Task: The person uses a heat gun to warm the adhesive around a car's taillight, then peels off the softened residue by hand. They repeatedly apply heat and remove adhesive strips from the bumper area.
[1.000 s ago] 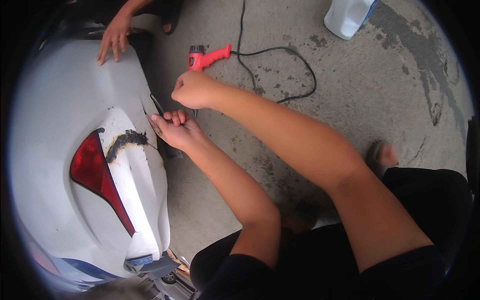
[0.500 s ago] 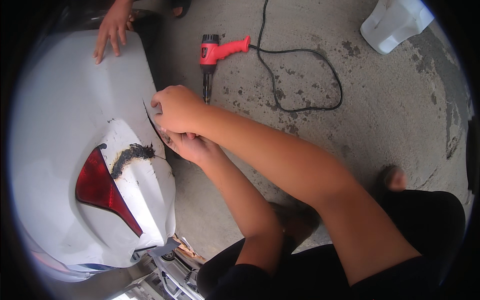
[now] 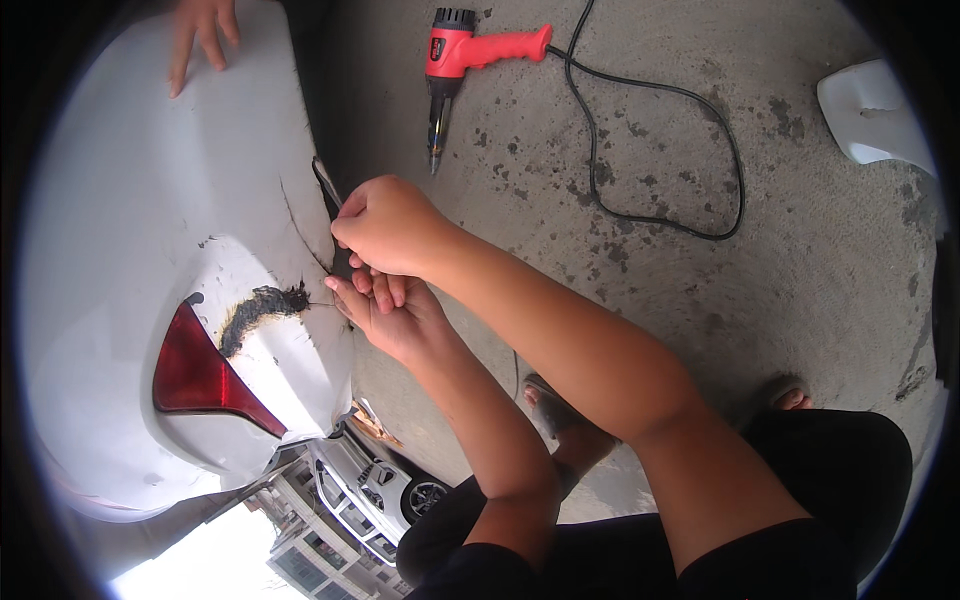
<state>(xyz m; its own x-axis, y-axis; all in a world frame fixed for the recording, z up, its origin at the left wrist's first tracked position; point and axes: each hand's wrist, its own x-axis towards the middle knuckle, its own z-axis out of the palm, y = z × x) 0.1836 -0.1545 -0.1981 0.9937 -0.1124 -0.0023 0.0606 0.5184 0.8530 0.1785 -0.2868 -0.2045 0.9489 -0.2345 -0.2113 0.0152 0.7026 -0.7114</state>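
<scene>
A cracked white car bumper (image 3: 250,180) takes up the left side. Its lower edge is split, with a dark gap between the torn parts. My right hand (image 3: 385,225) is closed around the torn edge, thumb and fingers pinched together. Just below it, my left hand (image 3: 395,315) has its palm turned up, with the thumb against the bumper and the fingers curled at the same edge. What lies under the fingers is partly hidden. Beside the hands, a blackened, melted-looking patch (image 3: 258,315) sits near the red tail light (image 3: 210,370).
A red and black heat gun (image 3: 455,60) lies on the concrete floor (image 3: 620,290), its black cord (image 3: 738,160) looped to the right. A white plastic container (image 3: 875,115) is at the far right. Another person's hand (image 3: 203,35) rests on the bumper's far end. A parked vehicle (image 3: 370,490) shows below.
My view has shifted. The torn edge now stands further apart from the bumper, with a wider gap. My right hand's fingers have closed more tightly, and my left hand's curled fingers now show.
</scene>
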